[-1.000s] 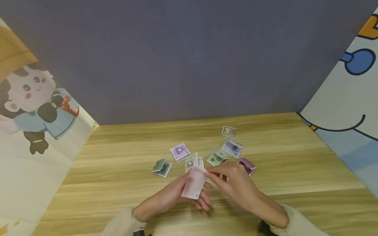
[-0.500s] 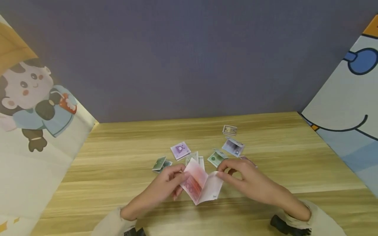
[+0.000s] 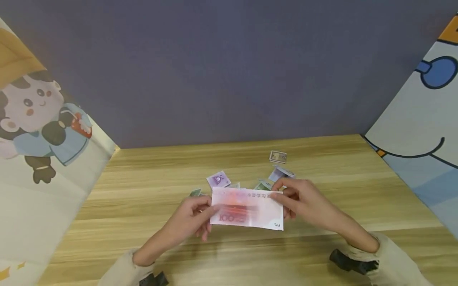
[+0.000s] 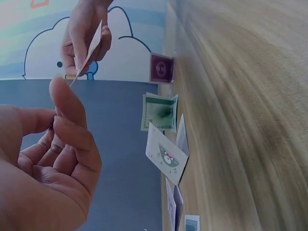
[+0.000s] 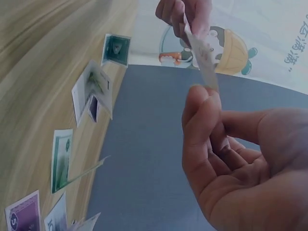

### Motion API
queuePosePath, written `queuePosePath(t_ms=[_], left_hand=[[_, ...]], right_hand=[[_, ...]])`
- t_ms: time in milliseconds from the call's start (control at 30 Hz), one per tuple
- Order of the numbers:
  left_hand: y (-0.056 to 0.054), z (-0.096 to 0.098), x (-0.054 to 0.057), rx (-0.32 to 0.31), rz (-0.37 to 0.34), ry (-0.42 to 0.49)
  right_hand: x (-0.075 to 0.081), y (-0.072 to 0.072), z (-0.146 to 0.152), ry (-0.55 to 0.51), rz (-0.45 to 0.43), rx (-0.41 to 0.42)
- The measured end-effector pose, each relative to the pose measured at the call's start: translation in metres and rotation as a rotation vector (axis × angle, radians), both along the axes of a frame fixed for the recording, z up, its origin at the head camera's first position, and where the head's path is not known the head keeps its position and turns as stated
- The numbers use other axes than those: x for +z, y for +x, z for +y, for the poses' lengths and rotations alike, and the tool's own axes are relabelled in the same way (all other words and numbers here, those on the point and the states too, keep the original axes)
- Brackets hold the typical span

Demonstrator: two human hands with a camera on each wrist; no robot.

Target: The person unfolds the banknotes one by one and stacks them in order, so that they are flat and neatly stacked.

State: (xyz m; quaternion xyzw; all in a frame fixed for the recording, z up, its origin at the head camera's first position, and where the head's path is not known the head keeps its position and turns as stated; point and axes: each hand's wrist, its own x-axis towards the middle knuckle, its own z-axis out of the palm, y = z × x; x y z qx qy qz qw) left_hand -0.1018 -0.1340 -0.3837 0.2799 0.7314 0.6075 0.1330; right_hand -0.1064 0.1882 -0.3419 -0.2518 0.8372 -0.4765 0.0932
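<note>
A pink play banknote [image 3: 247, 208] printed with 100 is spread out flat above the table, a faint crease down its middle. Its left edge is pinched between thumb and fingers of my left hand [image 3: 186, 218]. My right hand [image 3: 309, 202] pinches the upper right edge in the same way. Both wrist views show the banknote [image 4: 91, 53] nearly edge-on, stretched between the hands. Behind it in the head view, a pale folded note [image 4: 167, 156] is mostly hidden, while the left wrist view shows it standing half-open on the wood.
Several folded play notes lie beyond the hands: a purple one [image 3: 218, 179], a green one [image 3: 264, 184], a blue-violet one [image 3: 280, 173] and a brown one [image 3: 278, 156]. A maroon note [image 4: 161, 68] shows in the left wrist view. A grey panel [image 3: 229, 79] rises at the table's back edge.
The pink banknote was folded, then half-open in a V, and is now pulled out flat. The hands have moved apart, and the left hand now pinches its left edge.
</note>
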Motion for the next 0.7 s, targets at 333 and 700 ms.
queuePosePath(t_ms=[333, 700], left_hand=[[-0.004, 0.007, -0.016, 0.001, -0.072, -0.245], [0.004, 0.011, -0.033, -0.02, -0.05, -0.421]], right_hand=[[-0.024, -0.008, 0.004, 0.115, -0.003, 0.018], [-0.058, -0.016, -0.001, 0.328, 0.072, 0.084]])
